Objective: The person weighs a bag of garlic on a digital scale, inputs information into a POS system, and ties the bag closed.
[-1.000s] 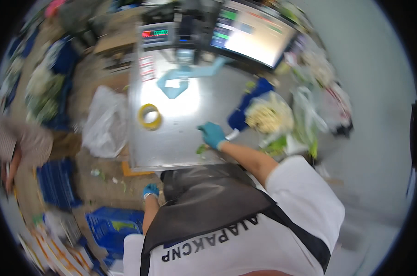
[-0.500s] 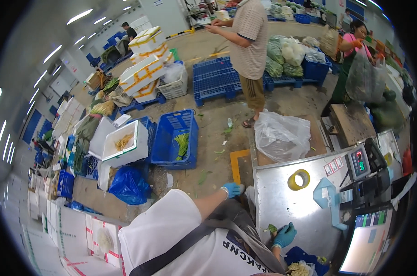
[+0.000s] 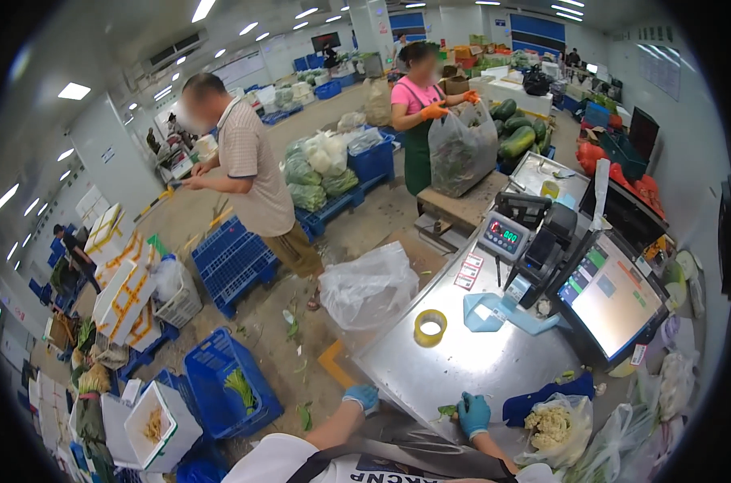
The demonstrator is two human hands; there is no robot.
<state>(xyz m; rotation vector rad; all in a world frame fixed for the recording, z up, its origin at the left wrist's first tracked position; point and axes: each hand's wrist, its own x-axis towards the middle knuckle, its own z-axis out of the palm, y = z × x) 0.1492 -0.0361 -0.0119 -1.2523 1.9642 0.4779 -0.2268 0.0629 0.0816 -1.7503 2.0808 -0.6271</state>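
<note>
Just beside the right hand (image 3: 474, 415), on the steel tabletop (image 3: 410, 374) near its front edge: a green leaf scrap (image 3: 447, 411), with long axis roughly crosswise, pointing left at one end and toward the gloved fingers (image 3: 468, 402) at the other. Cannot tell whether pinched by those loosely bent fingers. By the tabletop's corner, a half-curled left hand (image 3: 360, 397), with grip too unclear to tell. Farther out, a bag of cauliflower-like florets (image 3: 549, 425) against dark-blue cloth (image 3: 524, 407), and a yellow tape roll (image 3: 420, 327).
</note>
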